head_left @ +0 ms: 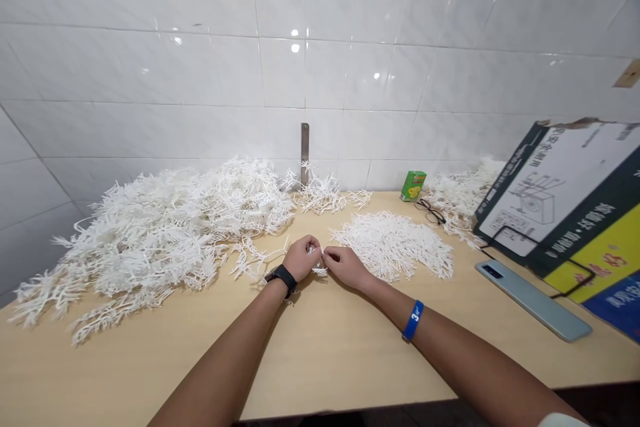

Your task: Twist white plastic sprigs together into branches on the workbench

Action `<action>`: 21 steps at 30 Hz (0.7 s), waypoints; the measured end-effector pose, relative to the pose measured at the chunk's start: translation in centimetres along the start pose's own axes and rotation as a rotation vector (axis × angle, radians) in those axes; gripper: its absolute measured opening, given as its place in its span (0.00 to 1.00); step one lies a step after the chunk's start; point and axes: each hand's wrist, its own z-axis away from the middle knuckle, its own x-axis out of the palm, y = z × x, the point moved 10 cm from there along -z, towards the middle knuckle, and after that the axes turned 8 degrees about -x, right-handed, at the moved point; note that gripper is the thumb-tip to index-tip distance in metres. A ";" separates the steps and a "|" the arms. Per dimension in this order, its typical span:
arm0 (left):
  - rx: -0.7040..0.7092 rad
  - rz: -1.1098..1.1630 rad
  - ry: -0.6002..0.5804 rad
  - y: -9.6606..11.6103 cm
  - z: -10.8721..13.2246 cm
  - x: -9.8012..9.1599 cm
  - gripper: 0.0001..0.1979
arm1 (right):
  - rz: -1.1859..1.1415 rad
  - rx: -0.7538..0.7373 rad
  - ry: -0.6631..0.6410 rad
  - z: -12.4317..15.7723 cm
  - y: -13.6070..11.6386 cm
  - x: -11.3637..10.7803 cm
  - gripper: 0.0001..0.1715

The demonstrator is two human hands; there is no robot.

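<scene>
Above the middle of the table, my left hand [303, 258] is closed in a pinch on a small white branched plastic piece [320, 272], mostly hidden by the fingers. My right hand [347, 268] pinches at the same piece from the right, fingertips almost touching those of the left. To the left spreads a large tangled heap of white branched plastic pieces [190, 227]. Just beyond my right hand lies a flatter pile of short white plastic pieces [393, 245]. A few loose branched bits lie close to my left hand.
Against the tiled wall are a metal bracket [305, 147], a smaller white cluster [320, 195] and a green box [413, 186]. Black glasses [431, 211] lie before another white heap [463, 188]. At right, a phone [533, 300] lies by a large printed carton [565, 200].
</scene>
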 end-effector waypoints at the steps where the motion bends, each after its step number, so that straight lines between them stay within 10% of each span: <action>1: -0.003 -0.005 -0.005 0.0 0.0 0.0 0.04 | 0.004 -0.003 -0.006 0.1 0.0 0.0 0.14; 21: 0.017 0.068 -0.026 0.0 0.0 0.4 0.10 | -0.329 0.090 0.185 0.4 0.5 -1.6 0.18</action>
